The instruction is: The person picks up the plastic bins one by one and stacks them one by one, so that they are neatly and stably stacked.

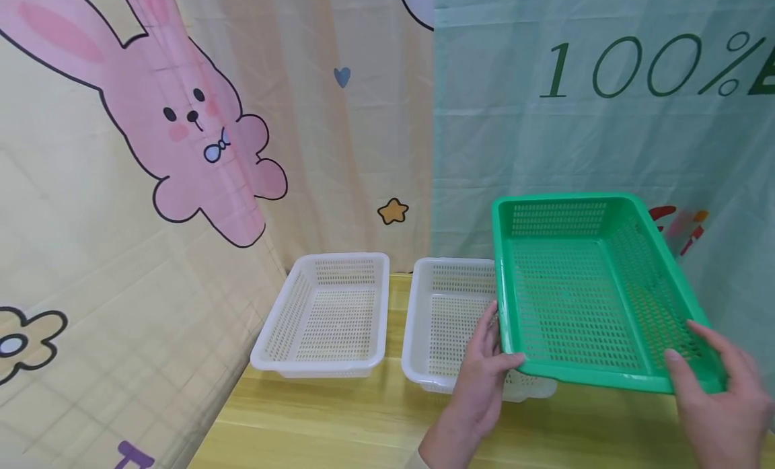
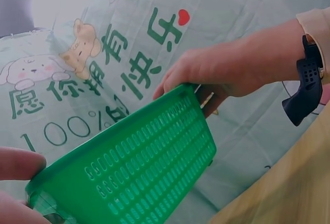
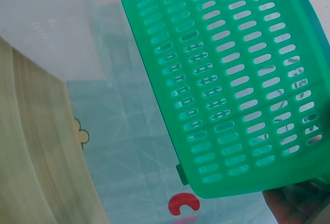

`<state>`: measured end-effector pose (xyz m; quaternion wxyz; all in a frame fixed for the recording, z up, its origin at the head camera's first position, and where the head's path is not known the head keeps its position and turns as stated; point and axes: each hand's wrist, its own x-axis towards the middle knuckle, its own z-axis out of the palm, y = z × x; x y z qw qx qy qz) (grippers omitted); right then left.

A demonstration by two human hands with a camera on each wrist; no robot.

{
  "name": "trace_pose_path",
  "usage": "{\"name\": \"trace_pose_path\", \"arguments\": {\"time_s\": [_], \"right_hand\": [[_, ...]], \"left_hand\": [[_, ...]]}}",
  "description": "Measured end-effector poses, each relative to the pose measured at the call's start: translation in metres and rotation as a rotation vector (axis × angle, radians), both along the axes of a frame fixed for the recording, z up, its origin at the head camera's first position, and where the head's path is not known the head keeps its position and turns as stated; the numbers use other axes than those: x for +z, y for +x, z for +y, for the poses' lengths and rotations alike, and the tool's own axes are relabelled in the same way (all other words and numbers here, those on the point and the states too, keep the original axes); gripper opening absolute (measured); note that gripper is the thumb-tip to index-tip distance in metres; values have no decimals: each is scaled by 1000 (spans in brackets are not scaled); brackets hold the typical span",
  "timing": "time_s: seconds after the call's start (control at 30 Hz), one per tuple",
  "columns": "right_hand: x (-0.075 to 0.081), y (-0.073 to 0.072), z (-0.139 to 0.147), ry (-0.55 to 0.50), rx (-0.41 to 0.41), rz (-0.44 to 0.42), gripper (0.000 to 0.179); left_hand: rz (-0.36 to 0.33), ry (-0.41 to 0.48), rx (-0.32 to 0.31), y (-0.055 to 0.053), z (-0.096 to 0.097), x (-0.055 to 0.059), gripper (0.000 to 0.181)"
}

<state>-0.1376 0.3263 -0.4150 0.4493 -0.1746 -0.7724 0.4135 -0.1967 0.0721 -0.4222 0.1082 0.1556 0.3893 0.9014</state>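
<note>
Both hands hold a green plastic basket [image 1: 569,301] up and tilted on the right side of the head view. My left hand [image 1: 475,388] grips its near left corner, thumb over the rim and fingers along the outer side. At the near right corner, my right hand [image 1: 723,395] pinches the rim between thumb and fingers. Slotted holes cover the basket's side wall [image 3: 242,90] in the right wrist view. A white basket [image 1: 418,334] stands on the table behind the left hand, its right part hidden by the green one.
Another white basket [image 1: 260,358] stands further left on the wood-grain table [image 1: 303,422]. Printed curtains [image 1: 339,146] hang behind and along the left side. A dark strap device [image 2: 304,87] sits on the right wrist.
</note>
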Motion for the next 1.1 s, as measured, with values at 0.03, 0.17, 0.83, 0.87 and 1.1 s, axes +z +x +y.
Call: {"name": "trace_pose_path", "arguments": {"time_s": [0.03, 0.17, 0.83, 0.87, 1.1], "right_hand": [[1, -1, -2, -1, -3, -4, 50], [3, -4, -9, -26, 11, 2, 50], [3, -22, -41, -93, 121, -31, 51], [2, -23, -43, -83, 127, -28, 51], [2, -28, -53, -77, 145, -65, 50]], "left_hand": [[-2, 2, 3, 0, -2, 0, 83], [-4, 4, 12, -2, -7, 0, 84], [-12, 1, 99, -8, -42, -5, 85], [-10, -3, 104, -9, -43, -6, 85], [2, -16, 118, -11, -54, -8, 85]]}}
